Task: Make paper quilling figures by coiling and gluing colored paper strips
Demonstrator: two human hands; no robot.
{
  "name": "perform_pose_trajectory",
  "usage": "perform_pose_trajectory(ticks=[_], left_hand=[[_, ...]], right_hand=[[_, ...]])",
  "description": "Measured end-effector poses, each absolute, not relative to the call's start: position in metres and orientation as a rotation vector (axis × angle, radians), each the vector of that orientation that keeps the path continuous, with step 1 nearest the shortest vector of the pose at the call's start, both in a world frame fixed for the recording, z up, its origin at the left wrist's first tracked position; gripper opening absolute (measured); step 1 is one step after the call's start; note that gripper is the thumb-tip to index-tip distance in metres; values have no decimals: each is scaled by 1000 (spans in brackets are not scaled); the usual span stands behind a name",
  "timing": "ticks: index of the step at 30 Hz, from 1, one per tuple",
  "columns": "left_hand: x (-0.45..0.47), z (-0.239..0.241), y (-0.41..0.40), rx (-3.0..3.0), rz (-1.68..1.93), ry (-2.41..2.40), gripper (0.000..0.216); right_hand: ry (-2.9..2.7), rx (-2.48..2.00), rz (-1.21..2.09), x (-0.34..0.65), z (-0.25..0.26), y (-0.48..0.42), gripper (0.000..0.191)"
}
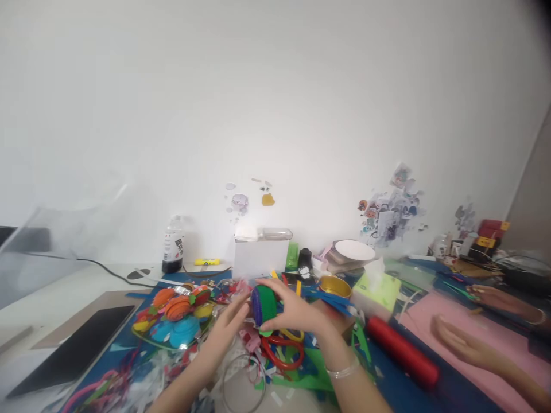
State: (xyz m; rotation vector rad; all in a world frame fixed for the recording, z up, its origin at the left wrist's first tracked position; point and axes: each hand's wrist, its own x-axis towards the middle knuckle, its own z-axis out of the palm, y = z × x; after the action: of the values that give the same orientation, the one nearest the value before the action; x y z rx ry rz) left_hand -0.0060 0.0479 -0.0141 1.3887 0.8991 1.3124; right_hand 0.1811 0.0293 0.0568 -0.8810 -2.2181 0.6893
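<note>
A round craft piece of ribbed green and purple material (267, 303), perhaps corrugated paper, is held up over the cluttered table. My right hand (297, 310) is closed around it, thumb below and fingers over the top. On its other side my left hand (228, 324) has its fingers stretched out, close to the purple face; whether they touch it I cannot tell. Below lie red rings (282, 362), a thin metal hoop (224, 381) and many paper scraps. To the left, a plate (160, 345) carries orange, blue and yellow ribbed pieces.
A dark-filled bottle (173, 244), a white box (260, 259) and a yellow glue stick (207, 262) stand or lie along the wall. Rightward are a gold tin (334, 287), a tissue box (376, 291), a red roll (402, 351) and another person's hands (460, 341) over pink sheet.
</note>
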Motion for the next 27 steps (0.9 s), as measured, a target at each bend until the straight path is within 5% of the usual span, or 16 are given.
perform_pose_trajectory(ticks=[7, 20, 27], left_hand=[[-8, -8, 43, 1073, 1402, 874, 52], [-8, -11, 44, 1259, 1479, 893, 58], [-7, -11, 47, 1489, 1553, 870, 61]], right_hand=[[-1874, -738, 786, 152, 9, 54, 81], [-1708, -747, 537, 138, -4, 52, 33], [-1695, -785, 699, 137, -8, 50, 50]])
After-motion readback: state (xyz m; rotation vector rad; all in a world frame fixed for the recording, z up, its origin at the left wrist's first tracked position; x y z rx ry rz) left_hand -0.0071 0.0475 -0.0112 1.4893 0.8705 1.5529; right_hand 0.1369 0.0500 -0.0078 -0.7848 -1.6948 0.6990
